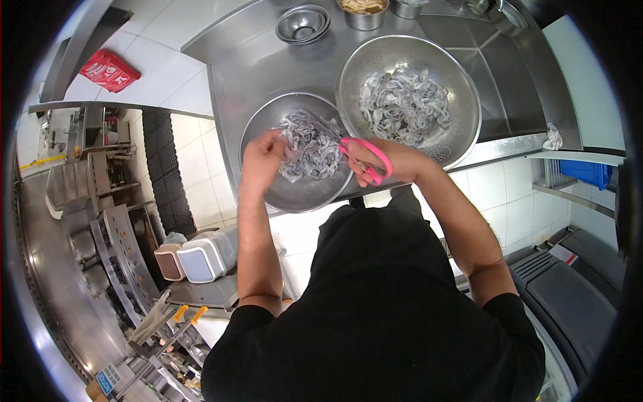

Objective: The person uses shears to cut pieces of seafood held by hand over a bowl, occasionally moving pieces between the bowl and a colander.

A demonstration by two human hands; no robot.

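Pink-handled scissors (370, 155) are in my right hand (395, 161), whose fingers are wrapped through the handle loops. Their blades point up and left over a steel mixing bowl (268, 115). In that bowl lies a heap of limp, glossy grey-white seafood pieces (309, 157). My left hand (264, 153) reaches over the bowl's left side, its fingers pinched on one of these pieces. Beside it, to the right, a perforated steel colander (412, 52) holds a larger pile of similar grey-white pieces (405, 104).
Stacked small steel bowls (303, 25) stand at the back of the steel counter (248, 70), with a steel container of yellowish food (364, 15) beside them. A sink basin (479, 80) lies right. A red packet (110, 70) is at upper left.
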